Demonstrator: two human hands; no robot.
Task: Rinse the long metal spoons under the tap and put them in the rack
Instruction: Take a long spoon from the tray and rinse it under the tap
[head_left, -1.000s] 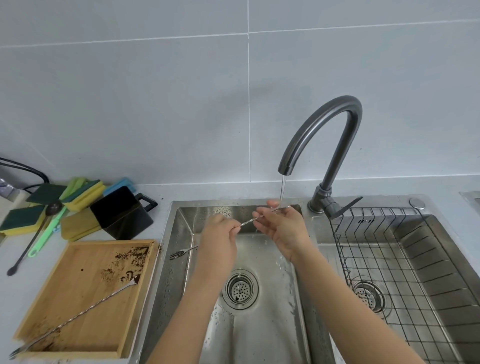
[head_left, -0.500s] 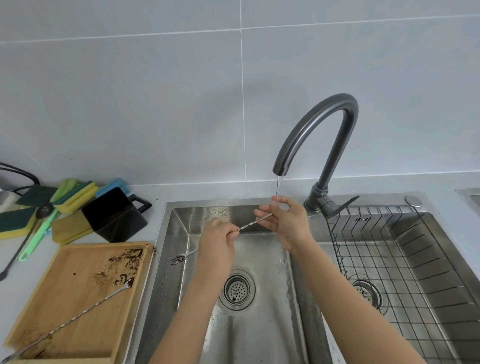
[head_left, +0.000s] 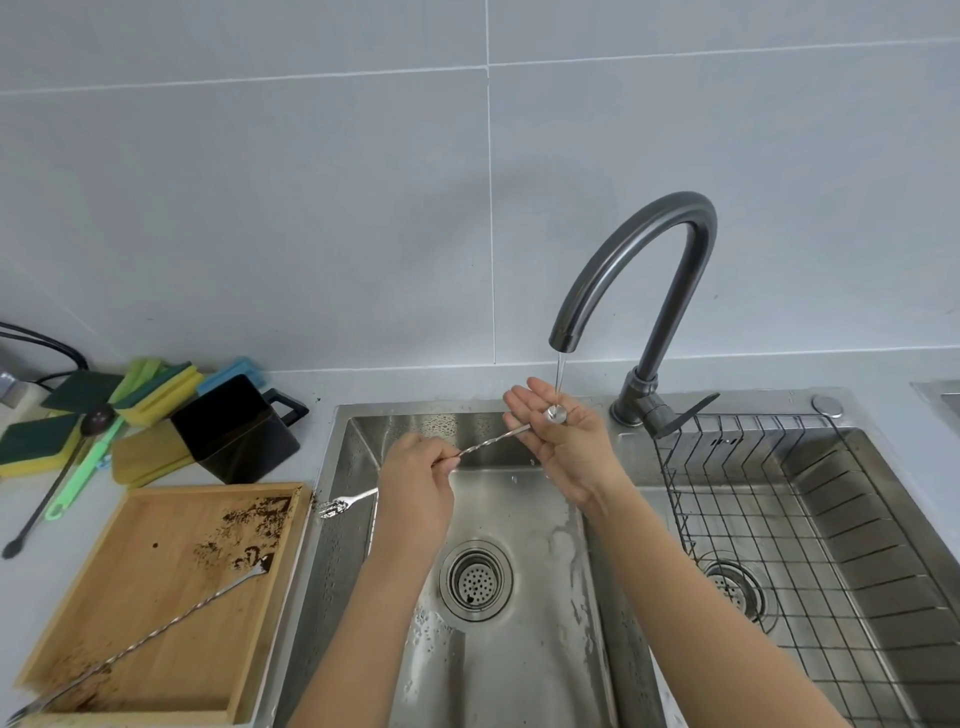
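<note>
My left hand (head_left: 418, 480) grips the middle of a long twisted metal spoon (head_left: 491, 443) over the left sink basin (head_left: 498, 649). Its fork end (head_left: 337, 505) sticks out to the left, and its small bowl end (head_left: 555, 413) lies in the palm of my right hand (head_left: 563, 436), which is spread open beneath it. A thin stream from the dark curved tap (head_left: 639, 270) falls onto the bowl end. A second long spoon (head_left: 140, 642) lies across the wooden tray (head_left: 156, 597). The black wire rack (head_left: 769, 519) sits in the right basin, with nothing in it.
The wooden tray at the left is dirtied with brown grounds. Behind it stand a black cup (head_left: 236, 428), several yellow-green sponges (head_left: 156, 387), a green brush (head_left: 78, 488) and a dark long-handled spoon (head_left: 52, 483). The tap lever (head_left: 680, 413) points right.
My right hand has opened its fingers and turned palm up under the stream, so the spoon's bowl end now lies exposed in the palm. The left hand's grip is unchanged.
</note>
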